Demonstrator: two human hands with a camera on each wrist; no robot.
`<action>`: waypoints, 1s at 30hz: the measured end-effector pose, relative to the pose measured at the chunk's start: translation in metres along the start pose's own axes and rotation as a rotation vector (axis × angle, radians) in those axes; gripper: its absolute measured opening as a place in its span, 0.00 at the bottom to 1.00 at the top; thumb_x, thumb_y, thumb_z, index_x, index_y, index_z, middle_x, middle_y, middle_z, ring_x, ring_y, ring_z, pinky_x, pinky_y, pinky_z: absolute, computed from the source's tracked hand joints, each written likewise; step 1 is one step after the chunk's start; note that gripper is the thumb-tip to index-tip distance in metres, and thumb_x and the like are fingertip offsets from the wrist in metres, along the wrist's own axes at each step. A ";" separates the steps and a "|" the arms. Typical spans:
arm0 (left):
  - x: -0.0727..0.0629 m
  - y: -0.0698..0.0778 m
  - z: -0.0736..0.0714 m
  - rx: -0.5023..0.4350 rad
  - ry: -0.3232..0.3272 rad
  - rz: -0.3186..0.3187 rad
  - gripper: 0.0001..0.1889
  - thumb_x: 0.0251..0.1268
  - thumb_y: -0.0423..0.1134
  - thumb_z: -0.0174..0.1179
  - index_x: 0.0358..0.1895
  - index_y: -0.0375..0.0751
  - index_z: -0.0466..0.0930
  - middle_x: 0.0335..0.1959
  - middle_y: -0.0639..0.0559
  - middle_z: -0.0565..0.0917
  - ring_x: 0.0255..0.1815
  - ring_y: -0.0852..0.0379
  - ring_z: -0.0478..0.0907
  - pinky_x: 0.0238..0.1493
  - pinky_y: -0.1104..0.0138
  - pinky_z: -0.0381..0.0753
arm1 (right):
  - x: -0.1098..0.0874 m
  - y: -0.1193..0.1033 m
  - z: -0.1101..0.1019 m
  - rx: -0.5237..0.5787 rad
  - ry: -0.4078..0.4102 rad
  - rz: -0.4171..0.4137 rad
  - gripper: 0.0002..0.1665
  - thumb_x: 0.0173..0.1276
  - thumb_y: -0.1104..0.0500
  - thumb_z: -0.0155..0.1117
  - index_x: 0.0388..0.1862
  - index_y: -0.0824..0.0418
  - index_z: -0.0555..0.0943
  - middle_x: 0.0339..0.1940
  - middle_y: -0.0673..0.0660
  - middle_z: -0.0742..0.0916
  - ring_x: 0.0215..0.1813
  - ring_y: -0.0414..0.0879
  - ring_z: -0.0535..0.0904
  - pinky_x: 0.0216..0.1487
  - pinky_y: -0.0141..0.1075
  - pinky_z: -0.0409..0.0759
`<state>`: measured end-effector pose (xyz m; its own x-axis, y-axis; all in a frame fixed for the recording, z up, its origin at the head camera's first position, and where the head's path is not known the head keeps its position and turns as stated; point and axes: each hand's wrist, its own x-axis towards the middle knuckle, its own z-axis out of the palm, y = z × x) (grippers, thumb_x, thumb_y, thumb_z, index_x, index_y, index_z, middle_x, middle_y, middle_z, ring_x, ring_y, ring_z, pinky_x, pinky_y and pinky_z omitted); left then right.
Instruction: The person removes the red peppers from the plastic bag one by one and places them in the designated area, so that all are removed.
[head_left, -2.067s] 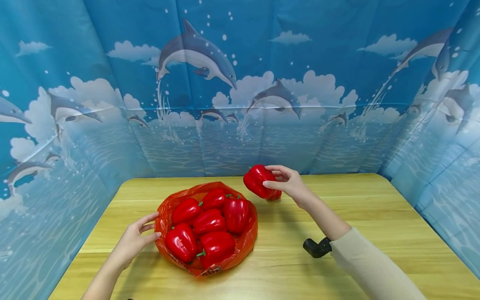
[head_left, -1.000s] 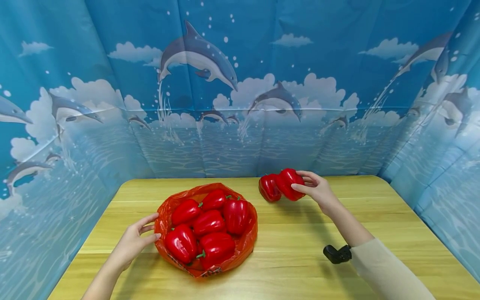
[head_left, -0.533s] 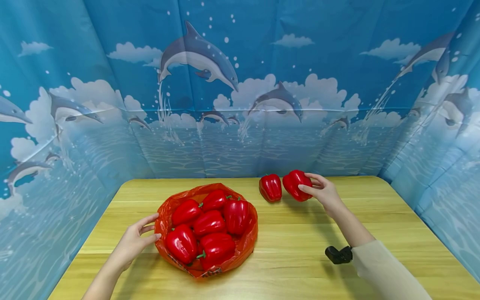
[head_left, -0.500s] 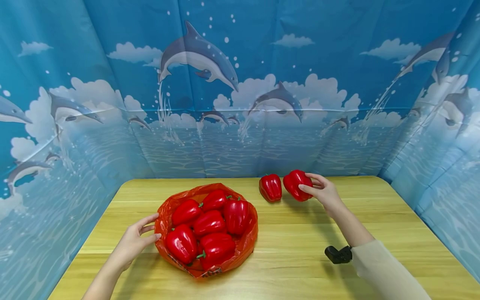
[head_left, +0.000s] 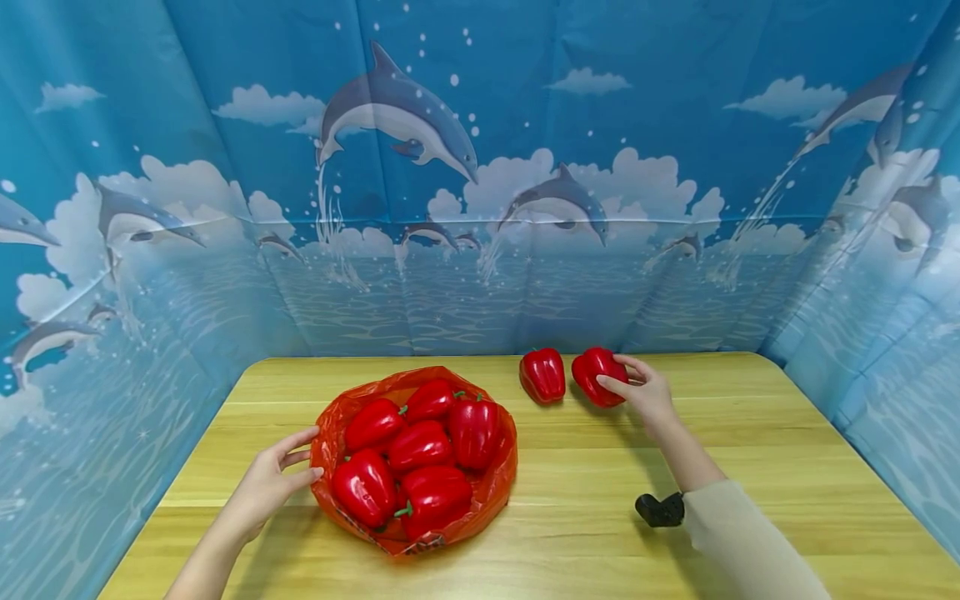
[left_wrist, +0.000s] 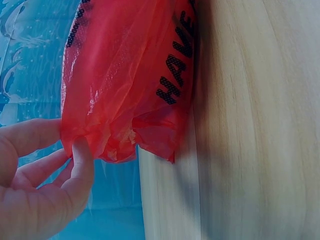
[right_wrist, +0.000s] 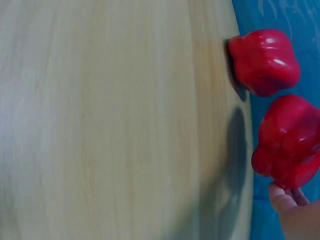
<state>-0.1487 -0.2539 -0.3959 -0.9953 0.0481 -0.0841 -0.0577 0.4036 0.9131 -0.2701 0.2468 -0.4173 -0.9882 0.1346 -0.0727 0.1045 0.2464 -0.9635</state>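
My right hand grips a shiny red bell pepper by its right side, at the back of the table. In the right wrist view, this pepper hangs close over the tabletop, its shadow beside it. Just left of it, a second red bell pepper stands on the table, a small gap between them. My left hand pinches the left rim of an open orange-red plastic bag. Several red bell peppers with green stems lie inside. Black lettering marks the bag's side in the left wrist view.
The light wooden table has a rounded back edge against a blue curtain printed with dolphins. A black camera piece sticks out from the right wrist over the table.
The right hand has carried its bell pepper rightward past the standing one, then lowered it toward the table. A gap has opened between the two peppers. The left hand and bag stay put.
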 end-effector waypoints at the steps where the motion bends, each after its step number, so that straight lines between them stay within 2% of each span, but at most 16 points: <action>1: 0.000 0.000 0.000 -0.002 0.000 0.002 0.32 0.59 0.26 0.58 0.67 0.26 0.59 0.65 0.31 0.64 0.60 0.36 0.65 0.45 0.68 0.78 | 0.001 0.002 0.001 0.009 0.009 -0.002 0.41 0.61 0.50 0.66 0.69 0.61 0.63 0.65 0.67 0.68 0.62 0.58 0.63 0.46 0.34 0.77; 6: 0.002 0.001 0.000 -0.014 0.001 0.014 0.31 0.58 0.26 0.59 0.66 0.27 0.60 0.64 0.31 0.64 0.60 0.35 0.65 0.45 0.67 0.78 | 0.006 0.008 0.007 0.053 0.061 0.000 0.39 0.61 0.52 0.67 0.68 0.61 0.65 0.63 0.67 0.70 0.59 0.55 0.65 0.42 0.28 0.77; 10: 0.002 0.001 0.000 -0.012 0.002 0.014 0.31 0.58 0.26 0.59 0.66 0.26 0.60 0.64 0.31 0.64 0.60 0.35 0.65 0.45 0.67 0.78 | 0.009 0.009 0.014 0.041 0.079 0.003 0.38 0.61 0.54 0.67 0.68 0.61 0.65 0.63 0.66 0.70 0.60 0.56 0.65 0.47 0.32 0.77; 17: 0.002 0.000 0.000 -0.021 -0.003 0.007 0.31 0.58 0.26 0.58 0.66 0.26 0.59 0.65 0.31 0.63 0.61 0.35 0.65 0.45 0.68 0.78 | 0.013 0.009 0.025 0.009 0.117 0.014 0.37 0.61 0.54 0.67 0.68 0.59 0.66 0.63 0.66 0.69 0.61 0.59 0.64 0.57 0.47 0.73; 21: 0.001 0.000 0.000 -0.014 -0.002 0.004 0.32 0.59 0.26 0.58 0.66 0.26 0.59 0.65 0.31 0.63 0.61 0.36 0.65 0.45 0.68 0.78 | 0.016 0.009 0.032 -0.028 0.141 -0.013 0.36 0.61 0.54 0.67 0.67 0.59 0.67 0.62 0.67 0.70 0.61 0.60 0.65 0.57 0.50 0.72; 30: 0.002 0.000 0.000 -0.008 0.006 0.009 0.31 0.58 0.25 0.58 0.66 0.25 0.59 0.64 0.30 0.64 0.60 0.35 0.66 0.45 0.68 0.78 | 0.020 0.009 0.043 -0.099 0.208 -0.065 0.34 0.60 0.54 0.67 0.65 0.60 0.70 0.59 0.66 0.73 0.57 0.60 0.69 0.54 0.51 0.75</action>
<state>-0.1510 -0.2540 -0.3966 -0.9962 0.0462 -0.0736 -0.0494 0.3957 0.9170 -0.2937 0.2109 -0.4385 -0.9499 0.3081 0.0533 0.0619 0.3524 -0.9338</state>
